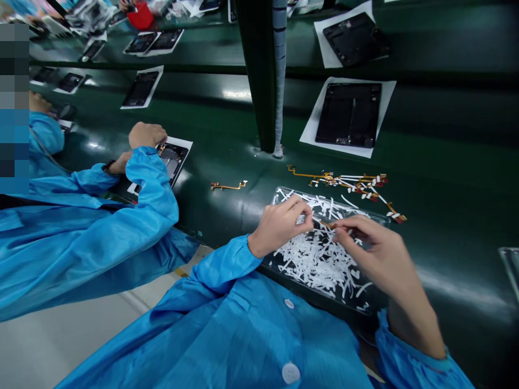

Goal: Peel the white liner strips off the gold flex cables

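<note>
My left hand [279, 222] and my right hand [375, 251] are both pinched shut over a clear tray [367, 213] heaped with several white paper strips [316, 259]. Between the fingertips runs a thin orange flex cable [324, 221], held at both ends. Both arms wear blue sleeves. Beyond the tray, a pile of orange flex cables with white and red tabs [352, 183] lies on the green belt. A single flex cable [229, 186] lies apart, to the left.
A co-worker in blue [93, 227] on my left bends over an open device on white paper [172, 159]. Black device backs on white sheets [348, 116] lie further along the belt. A green post [257, 75] rises in the middle.
</note>
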The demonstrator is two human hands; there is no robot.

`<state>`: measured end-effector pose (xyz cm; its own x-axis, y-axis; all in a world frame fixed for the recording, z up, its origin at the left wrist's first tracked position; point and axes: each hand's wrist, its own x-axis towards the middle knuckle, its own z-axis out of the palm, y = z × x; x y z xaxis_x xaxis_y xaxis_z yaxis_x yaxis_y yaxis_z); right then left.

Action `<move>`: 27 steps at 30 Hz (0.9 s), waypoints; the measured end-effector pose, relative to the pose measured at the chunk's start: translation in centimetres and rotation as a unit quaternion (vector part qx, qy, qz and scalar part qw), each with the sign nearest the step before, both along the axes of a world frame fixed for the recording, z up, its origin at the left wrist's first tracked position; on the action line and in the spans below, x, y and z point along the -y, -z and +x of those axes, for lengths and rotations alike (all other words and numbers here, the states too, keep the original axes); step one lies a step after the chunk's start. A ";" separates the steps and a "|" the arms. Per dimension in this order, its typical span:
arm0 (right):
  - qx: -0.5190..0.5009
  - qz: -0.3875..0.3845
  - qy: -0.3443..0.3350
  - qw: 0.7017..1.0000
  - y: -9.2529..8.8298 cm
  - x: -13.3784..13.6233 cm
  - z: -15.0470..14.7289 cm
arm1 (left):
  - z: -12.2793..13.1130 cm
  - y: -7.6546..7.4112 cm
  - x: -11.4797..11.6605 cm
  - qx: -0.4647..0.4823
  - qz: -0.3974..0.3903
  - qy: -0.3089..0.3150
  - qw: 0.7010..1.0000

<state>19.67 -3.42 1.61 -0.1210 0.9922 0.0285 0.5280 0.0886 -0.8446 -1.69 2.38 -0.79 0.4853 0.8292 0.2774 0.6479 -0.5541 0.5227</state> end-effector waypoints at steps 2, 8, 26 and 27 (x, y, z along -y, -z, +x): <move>-0.006 0.014 0.027 1.000 -0.9 0.4 1.4 | -0.8 0.4 -0.6 -0.003 -0.028 -0.029 0.999; 0.040 0.031 -0.003 0.999 -3.0 1.2 4.0 | -2.1 0.6 -1.7 0.024 -0.094 -0.060 0.994; 0.069 0.042 -0.125 0.989 -0.9 -0.9 0.1 | 0.3 -1.3 0.0 0.216 -0.304 0.103 0.922; 0.078 0.052 -0.118 0.989 -0.9 -0.8 0.2 | 0.4 -1.2 0.1 0.217 -0.301 0.091 0.924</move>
<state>19.87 -2.58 2.54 -0.3596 0.9286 0.0918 0.6052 0.3070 -0.7345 -1.33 2.32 0.42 0.5829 0.8125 -0.0060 0.2293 -0.1574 0.9605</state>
